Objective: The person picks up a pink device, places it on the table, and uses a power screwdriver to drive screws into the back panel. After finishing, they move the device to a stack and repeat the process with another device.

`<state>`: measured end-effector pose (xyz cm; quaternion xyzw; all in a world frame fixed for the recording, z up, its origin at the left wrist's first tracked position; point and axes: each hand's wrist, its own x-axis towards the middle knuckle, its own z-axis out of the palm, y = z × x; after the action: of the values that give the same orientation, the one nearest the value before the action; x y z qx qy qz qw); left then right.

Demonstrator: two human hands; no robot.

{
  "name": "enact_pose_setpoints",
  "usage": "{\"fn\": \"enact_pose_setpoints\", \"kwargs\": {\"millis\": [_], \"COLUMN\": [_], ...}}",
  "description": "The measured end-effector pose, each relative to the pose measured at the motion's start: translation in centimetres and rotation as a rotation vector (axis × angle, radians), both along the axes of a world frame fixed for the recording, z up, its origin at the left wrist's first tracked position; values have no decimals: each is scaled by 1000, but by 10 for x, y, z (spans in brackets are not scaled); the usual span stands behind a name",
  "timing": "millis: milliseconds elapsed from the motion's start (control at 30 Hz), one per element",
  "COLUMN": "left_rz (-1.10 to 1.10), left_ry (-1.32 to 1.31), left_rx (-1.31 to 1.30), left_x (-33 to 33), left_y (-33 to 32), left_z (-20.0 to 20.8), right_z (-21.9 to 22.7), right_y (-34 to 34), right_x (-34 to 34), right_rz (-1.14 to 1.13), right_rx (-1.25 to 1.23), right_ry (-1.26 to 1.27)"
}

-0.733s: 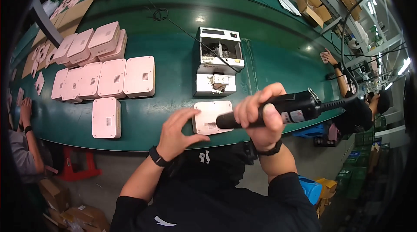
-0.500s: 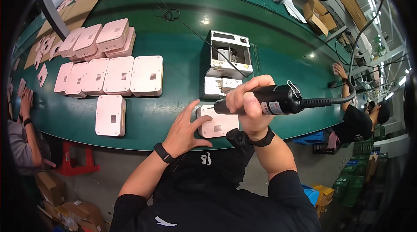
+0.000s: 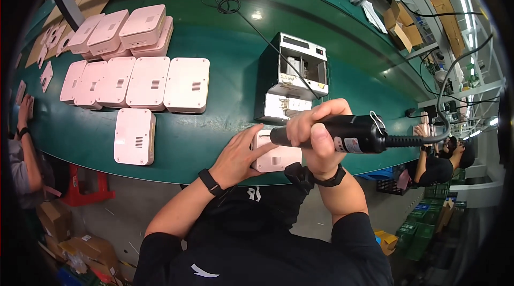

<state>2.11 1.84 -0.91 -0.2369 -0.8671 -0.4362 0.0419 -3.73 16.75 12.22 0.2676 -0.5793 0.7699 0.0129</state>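
Observation:
My right hand (image 3: 320, 139) is wrapped round a black electric screwdriver (image 3: 360, 134), held nearly level, its cord leaving to the right. The driver's nose points left, over the top left corner of a pale pink box (image 3: 277, 161) at the table's near edge. Whether the bit touches a screw there cannot be made out. My left hand (image 3: 235, 156) grips that box by its left side, thumb and fingers on its edge and top. The box lies flat, its slotted vent facing up; my right hand and the driver partly hide it.
A white and black machine (image 3: 300, 80), open on top, stands just beyond the box. Several matching pink boxes (image 3: 186, 85) sit in rows and a stack to the left. A thin looped cable (image 3: 229, 5) crosses above the green table (image 3: 219, 34). Other people work at the sides and far edge.
My left hand has closed in on the box's left side, its fingers nearer together. The view has shifted slightly. The screwdriver stays in my right hand over the box.

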Motion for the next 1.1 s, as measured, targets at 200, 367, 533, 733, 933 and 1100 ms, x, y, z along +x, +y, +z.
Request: {"fn": "enact_pose_setpoints", "kwargs": {"millis": [200,367,533,733,933,1100], "left_rz": [22,16,-4,-6,-15,35], "left_ry": [29,20,5,12,36,32], "left_rx": [29,28,41,48,28,-8], "left_x": [-1,-2,-4,-5,-5,3], "left_y": [1,0,-1,-1,2,-7], "left_z": [-4,-3,-3,-4,1,4], "right_z": [1,-4,-7,-13,-18,3], "right_y": [2,0,-2,1,-3,17], "right_x": [-2,-3,-4,-4,-3,-6], "right_rz": [75,45,81,57,-51,-157], "right_rx": [22,63,43,128,52,-41], "right_ry": [6,-41,-52,4,32,-43]}}
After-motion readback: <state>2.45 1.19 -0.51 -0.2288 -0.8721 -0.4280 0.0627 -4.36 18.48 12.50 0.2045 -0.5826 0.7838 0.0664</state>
